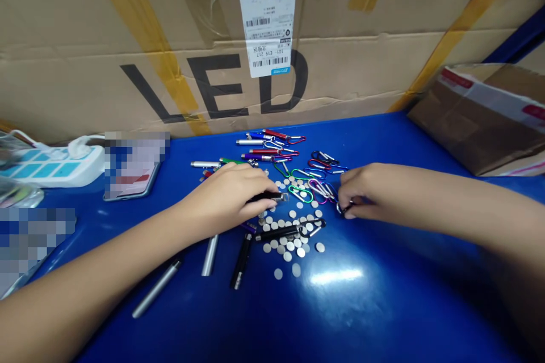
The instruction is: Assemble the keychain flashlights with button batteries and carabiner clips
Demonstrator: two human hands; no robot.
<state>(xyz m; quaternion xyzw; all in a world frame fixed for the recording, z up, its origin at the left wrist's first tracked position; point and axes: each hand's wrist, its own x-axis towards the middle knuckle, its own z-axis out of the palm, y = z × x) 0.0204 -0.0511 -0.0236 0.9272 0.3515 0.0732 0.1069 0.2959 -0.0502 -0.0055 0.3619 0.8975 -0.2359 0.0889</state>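
Observation:
My left hand [236,193] is closed around a small black penlight [276,197], whose metal loop end sticks out past the fingers. At the right, my right hand [361,190] pinches a dark carabiner clip [339,209], mostly covered by the fingers. Between the hands lie several coloured carabiners, among them a green carabiner [300,193]. Below them is a scatter of silver button cells [290,246]. Across the cells rests a black penlight with a carabiner [279,233]. Nearer me are another black penlight [242,261] and a silver tube [156,288].
Penlights with clips, including a red penlight [264,152], lie toward the back. A large cardboard box [349,68] stands behind the blue table [383,295]. A smaller carton [477,119] is at right. At left are a power strip [85,167] and a phone [136,184].

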